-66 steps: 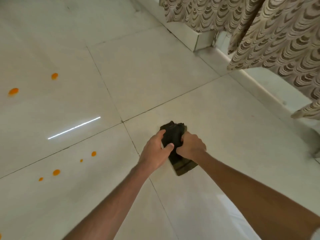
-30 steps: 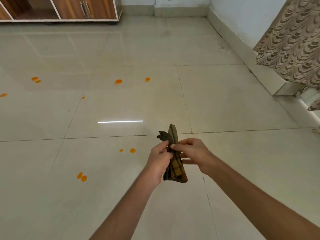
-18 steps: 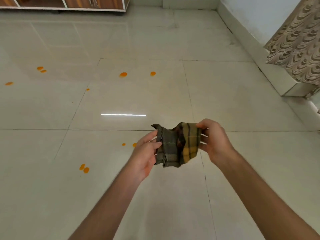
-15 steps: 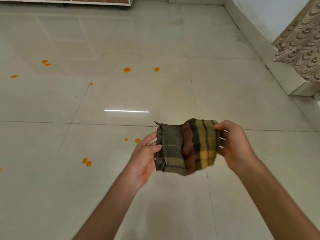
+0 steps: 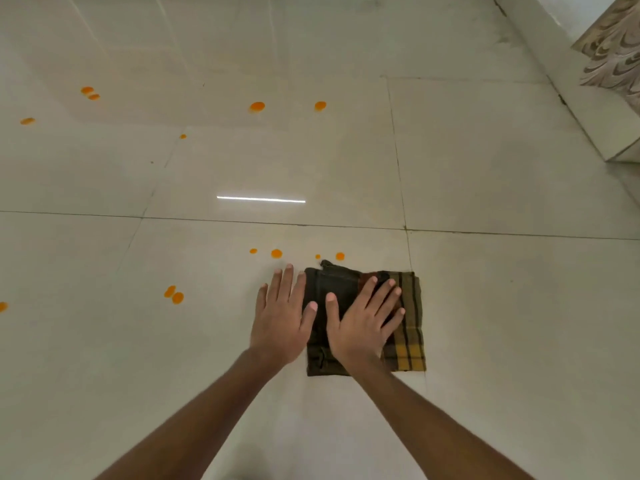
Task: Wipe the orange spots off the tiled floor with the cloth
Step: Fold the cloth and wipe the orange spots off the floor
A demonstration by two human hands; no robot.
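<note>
A folded plaid cloth (image 5: 410, 337), dark brown with yellow stripes, lies flat on the cream tiled floor (image 5: 502, 161). My right hand (image 5: 362, 323) rests palm-down on it with fingers spread. My left hand (image 5: 280, 320) lies flat on the tile at the cloth's left edge, its thumb over the cloth. Just beyond the cloth sit small orange spots (image 5: 276, 253), the nearest one (image 5: 340, 256) close to its far corner. A pair of spots (image 5: 174, 294) lies to the left. More spots (image 5: 257, 106) dot the far tiles.
A white skirting ledge (image 5: 588, 109) runs along the right wall, with a patterned curtain (image 5: 613, 60) above it. A bright reflected light streak (image 5: 261, 199) shows on the tile ahead. One spot (image 5: 2, 306) sits at the left edge.
The cloth was held stretched in the air between both hands; now it lies on the floor. Both hands have let go and lie flat, the right on the cloth. My view has dropped lower.
</note>
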